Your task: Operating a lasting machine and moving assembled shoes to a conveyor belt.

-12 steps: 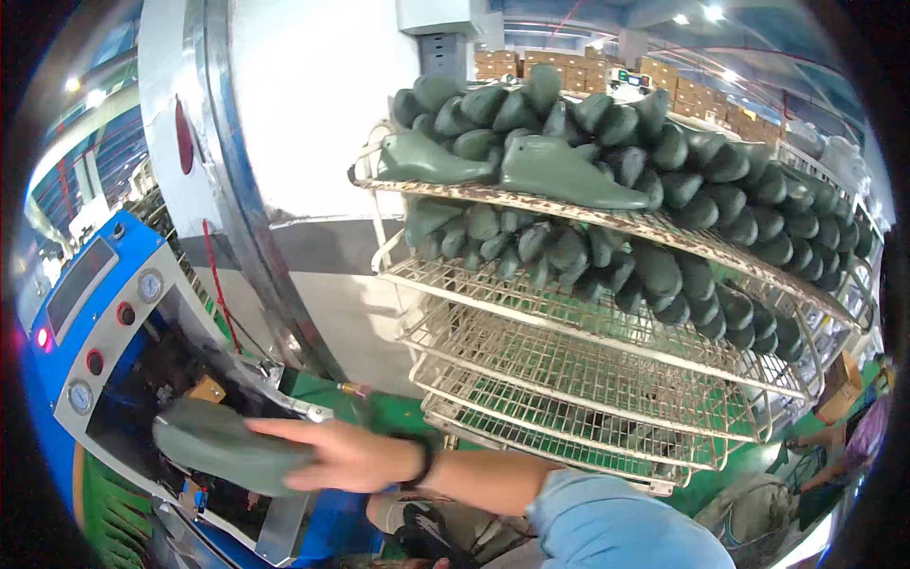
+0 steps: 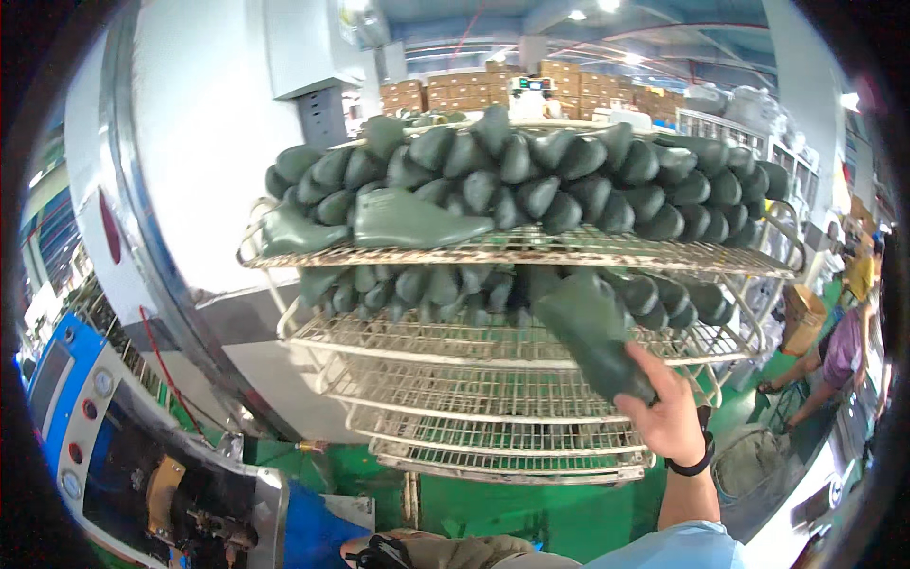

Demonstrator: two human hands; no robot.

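My right hand (image 2: 664, 408), with a black band at its wrist, is closed around the lower end of a dark green shoe last (image 2: 592, 332). The last is tilted, its upper end in front of the rack's second level, where more lasts lie. Whether it touches them I cannot tell. Many similar shoe lasts (image 2: 422, 218) are piled on the top shelf (image 2: 531, 254) of a cream wire rack, most with rounded ends facing out. Two lie sideways at the left of that shelf. My left hand is not in view.
At the lower left stands a blue machine (image 2: 47, 370) with gauges, red buttons and a dark inner bay. Lower wire shelves (image 2: 474, 408) show bare mesh. Another person (image 2: 839, 351) is at the right, near a brown carton (image 2: 804, 318). Stacked boxes (image 2: 474, 92) line the back.
My right hand has moved from the blue machine at the left to the rack at the right, with a shoe last in it in both frames. The view has turned right.
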